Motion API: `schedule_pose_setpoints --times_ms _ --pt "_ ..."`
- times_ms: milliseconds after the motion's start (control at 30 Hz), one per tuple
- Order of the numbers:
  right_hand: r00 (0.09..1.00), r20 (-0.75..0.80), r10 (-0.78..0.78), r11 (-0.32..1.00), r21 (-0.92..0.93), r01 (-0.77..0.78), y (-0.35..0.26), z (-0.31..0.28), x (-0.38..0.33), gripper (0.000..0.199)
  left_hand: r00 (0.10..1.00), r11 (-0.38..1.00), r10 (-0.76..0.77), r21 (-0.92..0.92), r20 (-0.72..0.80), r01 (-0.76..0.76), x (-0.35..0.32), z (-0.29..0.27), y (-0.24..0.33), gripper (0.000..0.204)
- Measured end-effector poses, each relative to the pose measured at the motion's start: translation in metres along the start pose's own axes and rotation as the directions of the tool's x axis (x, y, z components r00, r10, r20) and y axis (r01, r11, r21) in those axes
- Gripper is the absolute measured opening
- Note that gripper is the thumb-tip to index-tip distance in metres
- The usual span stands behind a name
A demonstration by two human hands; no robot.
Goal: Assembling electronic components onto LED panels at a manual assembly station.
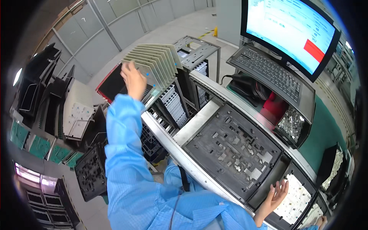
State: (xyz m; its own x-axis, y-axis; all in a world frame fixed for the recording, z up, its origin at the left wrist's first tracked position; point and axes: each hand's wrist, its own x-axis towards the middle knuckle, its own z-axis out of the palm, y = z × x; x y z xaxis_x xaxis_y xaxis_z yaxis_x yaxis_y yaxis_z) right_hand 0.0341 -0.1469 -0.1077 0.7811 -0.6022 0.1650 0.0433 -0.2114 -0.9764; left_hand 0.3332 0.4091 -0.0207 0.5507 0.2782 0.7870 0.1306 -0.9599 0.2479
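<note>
At the upper left, my left hand [134, 80] is at the left edge of the nearest of several thin, pale boards [157, 65] standing upright side by side in a row. Its fingers are bent around that edge, though the thumb is hidden. Small blue dots mark some board faces. My right hand [275, 196], lower right, holds nothing, its fingers apart and raised. Beside it lies a white circuit board [294, 199] in a dark frame. Between my hands, a dark grey fixture plate [234, 147] with many cut-outs sits across the metal rails of the line.
A monitor [290, 28] and keyboard [266, 71] stand above the line's far side, with a red object [274, 109] below. Slotted racks [174, 105] stand under the boards. A cart of dark fixtures [90, 172] is at left. Another person's hand [322, 221] shows at lower right.
</note>
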Motion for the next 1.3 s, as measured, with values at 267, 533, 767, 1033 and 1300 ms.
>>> schedule_pose_setpoints --times_ms 267,533,767,1033,1300 --pt "0.999 0.003 -0.033 0.998 0.045 0.033 0.007 0.008 -0.006 0.053 0.843 0.922 -0.061 0.354 0.534 -0.157 0.074 0.045 -0.080 0.043" --pt "0.988 -0.152 -0.003 1.000 -0.028 -0.001 -0.006 -0.019 -0.008 0.043 0.658 0.685 0.495 0.210 0.568 -0.697 0.100 -0.030 -0.018 0.014" --pt "0.864 0.396 -0.311 0.935 -0.036 0.353 -0.070 0.032 0.027 0.064 0.525 0.641 0.763 -0.335 0.378 -0.690 -0.002 -0.143 0.176 0.035" --pt "0.808 0.488 -0.329 0.943 0.126 0.308 -0.084 0.068 0.029 0.073 0.028 0.142 0.983 -0.658 0.181 -0.739 -0.080 -0.152 0.287 0.027" --pt "0.964 0.257 -0.071 0.918 0.394 -0.037 0.000 0.035 0.060 0.060 0.211 0.455 0.878 -0.887 0.430 -0.084 -0.067 -0.019 0.224 0.044"
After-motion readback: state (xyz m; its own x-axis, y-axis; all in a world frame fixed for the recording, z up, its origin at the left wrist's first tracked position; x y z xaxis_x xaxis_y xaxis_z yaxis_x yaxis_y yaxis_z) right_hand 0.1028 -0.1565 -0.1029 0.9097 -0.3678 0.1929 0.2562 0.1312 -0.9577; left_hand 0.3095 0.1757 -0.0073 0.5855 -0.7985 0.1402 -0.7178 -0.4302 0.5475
